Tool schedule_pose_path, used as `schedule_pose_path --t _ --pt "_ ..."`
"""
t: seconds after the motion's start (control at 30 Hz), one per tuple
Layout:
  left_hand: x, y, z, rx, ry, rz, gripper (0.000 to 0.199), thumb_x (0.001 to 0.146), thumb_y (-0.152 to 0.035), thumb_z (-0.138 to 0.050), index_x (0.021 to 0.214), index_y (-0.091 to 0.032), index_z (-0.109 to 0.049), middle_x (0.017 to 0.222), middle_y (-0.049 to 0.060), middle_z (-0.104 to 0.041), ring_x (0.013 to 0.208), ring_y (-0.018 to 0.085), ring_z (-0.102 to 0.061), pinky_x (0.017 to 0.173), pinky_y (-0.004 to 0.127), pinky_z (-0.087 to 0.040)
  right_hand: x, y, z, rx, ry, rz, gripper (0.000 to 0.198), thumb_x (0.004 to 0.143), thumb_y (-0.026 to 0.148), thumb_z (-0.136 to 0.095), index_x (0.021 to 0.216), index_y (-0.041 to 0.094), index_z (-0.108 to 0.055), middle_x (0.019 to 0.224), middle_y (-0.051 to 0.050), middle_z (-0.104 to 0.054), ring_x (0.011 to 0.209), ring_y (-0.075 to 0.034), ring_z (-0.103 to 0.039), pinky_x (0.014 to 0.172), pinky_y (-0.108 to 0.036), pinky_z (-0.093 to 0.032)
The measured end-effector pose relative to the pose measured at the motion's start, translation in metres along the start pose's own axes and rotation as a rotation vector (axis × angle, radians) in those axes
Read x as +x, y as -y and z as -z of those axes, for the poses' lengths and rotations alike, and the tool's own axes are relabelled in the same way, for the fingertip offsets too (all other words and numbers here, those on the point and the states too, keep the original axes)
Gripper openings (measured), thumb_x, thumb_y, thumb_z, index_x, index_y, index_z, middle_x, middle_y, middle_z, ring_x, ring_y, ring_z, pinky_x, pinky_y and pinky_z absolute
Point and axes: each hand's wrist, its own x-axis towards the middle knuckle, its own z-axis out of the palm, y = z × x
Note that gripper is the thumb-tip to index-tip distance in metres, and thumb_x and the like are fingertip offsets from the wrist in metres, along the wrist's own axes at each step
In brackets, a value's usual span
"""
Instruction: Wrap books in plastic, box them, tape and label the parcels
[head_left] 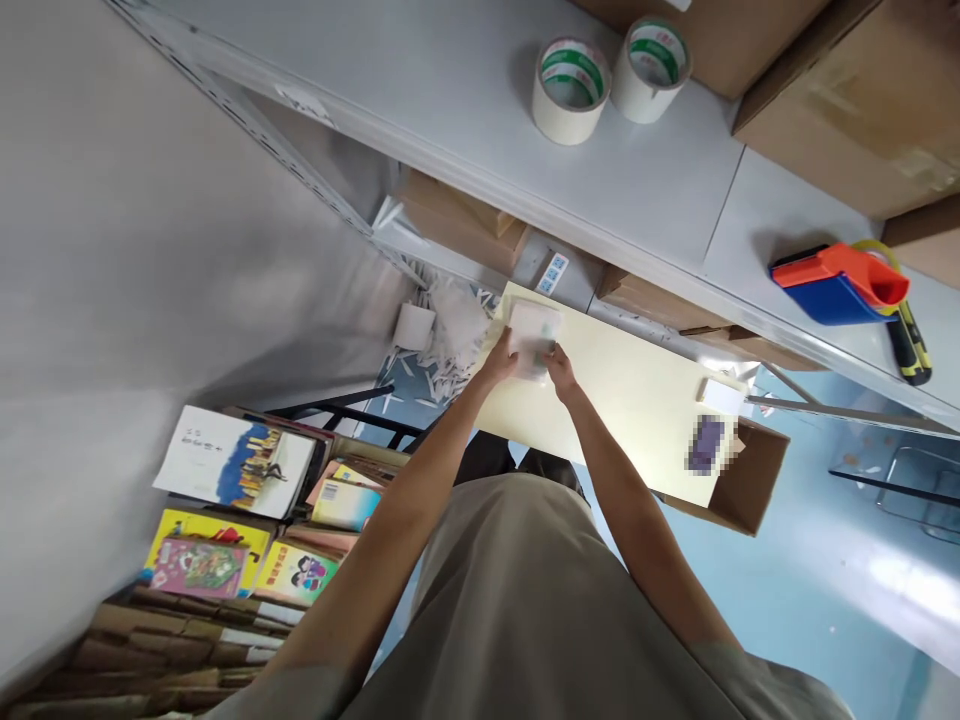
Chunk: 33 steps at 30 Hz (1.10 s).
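Observation:
A pale, book-sized packet (535,330) is held over the left part of the cream tabletop (615,375). Its surface is whitish with a darker lower part, too blurred to make out. My left hand (501,358) grips its left edge, fingers closed around it. On the opposite edge, the thumb and fingers of my right hand (559,370) are closed on the same packet. Fingers beneath the packet are hidden.
Tape rolls (571,92) and a tape dispenser (840,283) sit on the grey shelf (450,90) ahead. A cardboard box (757,480) stands at the table's right end. Paper scraps (450,370) cover the floor at left, near stacked books (240,460).

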Motion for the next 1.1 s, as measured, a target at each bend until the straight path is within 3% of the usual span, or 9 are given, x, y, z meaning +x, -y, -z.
schedule_pose_path --t 0.1,0.2,0.3,0.43,0.73,0.93,1.1 --pt "-0.029 0.005 0.005 -0.019 -0.03 -0.04 0.073 0.097 -0.029 -0.071 0.166 -0.014 -0.053 0.177 0.018 -0.046 0.166 0.037 -0.042 0.14 0.054 -0.029 -0.015 -0.001 -0.001 -0.019 -0.076 -0.034 0.069 0.085 0.054 -0.074 0.145 0.021 -0.064 0.149 -0.013 -0.072 0.143 -0.031 -0.063 0.121 -0.047 -0.051" --pt "-0.078 0.007 0.015 -0.121 -0.047 -0.047 0.057 0.1 -0.033 -0.066 0.154 -0.013 -0.065 0.16 0.022 -0.064 0.145 0.037 -0.066 0.127 0.055 -0.05 -0.043 0.002 0.001 -0.029 -0.081 -0.038 0.085 0.083 0.058 -0.081 0.157 0.023 -0.061 0.17 -0.013 -0.057 0.164 -0.034 -0.044 0.133 -0.051 -0.039" --pt "-0.134 0.01 0.023 -0.245 -0.126 -0.061 0.045 0.101 -0.038 -0.066 0.139 -0.015 -0.074 0.147 0.021 -0.073 0.119 0.033 -0.08 0.11 0.052 -0.063 -0.075 0.011 0.003 -0.028 0.048 -0.024 0.093 0.08 0.066 -0.086 0.159 0.024 -0.063 0.174 -0.013 -0.052 0.167 -0.035 -0.042 0.136 -0.053 -0.036" --pt "-0.205 0.009 0.017 -0.35 -0.27 -0.095 0.041 0.101 -0.044 -0.071 0.13 -0.017 -0.077 0.142 0.02 -0.073 0.108 0.028 -0.081 0.098 0.046 -0.067 -0.116 0.028 0.002 -0.045 0.287 0.017 0.085 0.081 0.066 -0.09 0.154 0.026 -0.069 0.168 -0.013 -0.06 0.158 -0.036 -0.054 0.134 -0.056 -0.041" --pt "-0.346 -0.018 -0.058 -0.383 -0.457 -0.25 0.043 0.111 -0.047 -0.062 0.143 -0.023 -0.075 0.147 0.017 -0.067 0.115 0.025 -0.076 0.1 0.042 -0.067 -0.191 0.048 -0.022 -0.145 0.756 0.083 0.066 0.091 0.067 -0.084 0.144 0.028 -0.074 0.15 -0.012 -0.075 0.141 -0.034 -0.07 0.121 -0.055 -0.055" --pt "-0.443 -0.01 -0.118 -0.438 -0.592 -0.153 0.045 0.111 -0.051 -0.063 0.145 -0.024 -0.076 0.147 0.018 -0.065 0.127 0.028 -0.072 0.109 0.047 -0.064 -0.236 0.027 -0.045 -0.209 0.968 0.1 0.063 0.092 0.069 -0.082 0.139 0.027 -0.076 0.142 -0.011 -0.08 0.131 -0.032 -0.076 0.114 -0.05 -0.06" --pt "-0.512 0.007 -0.14 -0.541 -0.742 -0.056 0.05 0.109 -0.055 -0.065 0.148 -0.024 -0.074 0.156 0.018 -0.064 0.128 0.031 -0.074 0.111 0.048 -0.062 -0.279 0.002 -0.065 -0.263 1.101 0.076 0.065 0.089 0.071 -0.083 0.136 0.027 -0.077 0.137 -0.011 -0.081 0.124 -0.032 -0.078 0.112 -0.049 -0.06"
